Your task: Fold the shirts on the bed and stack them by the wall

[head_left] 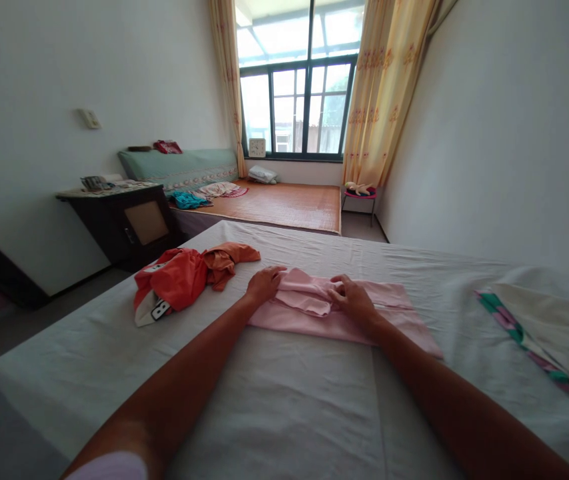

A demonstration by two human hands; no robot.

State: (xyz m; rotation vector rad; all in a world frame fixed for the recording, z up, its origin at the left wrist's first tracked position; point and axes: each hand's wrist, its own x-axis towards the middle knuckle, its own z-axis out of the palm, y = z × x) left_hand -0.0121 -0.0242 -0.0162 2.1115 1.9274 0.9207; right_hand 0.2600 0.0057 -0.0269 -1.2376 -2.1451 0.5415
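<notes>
A pink garment (309, 323) lies on the white bedsheet in front of me, partly folded, with a narrow strip of it laid over the middle. My left hand (264, 285) is at its left end, fingers closed on the edge of the fabric. Over the centre right of the cloth, my right hand (353, 301) has its fingers bent and drawn together on the folded strip. Its fingertips are partly hidden by the fabric. To the right of my right hand the garment spreads out flat, with a pale line running along it.
An orange-red garment (177, 280) and a brownish-orange cloth (227, 260) lie crumpled on the left of the bedsheet (274, 407). A cream cloth with a coloured border (554, 327) lies at right. Beyond are a mat-covered bed (294, 207), a dark cabinet (139, 227) and a small stool (360, 195).
</notes>
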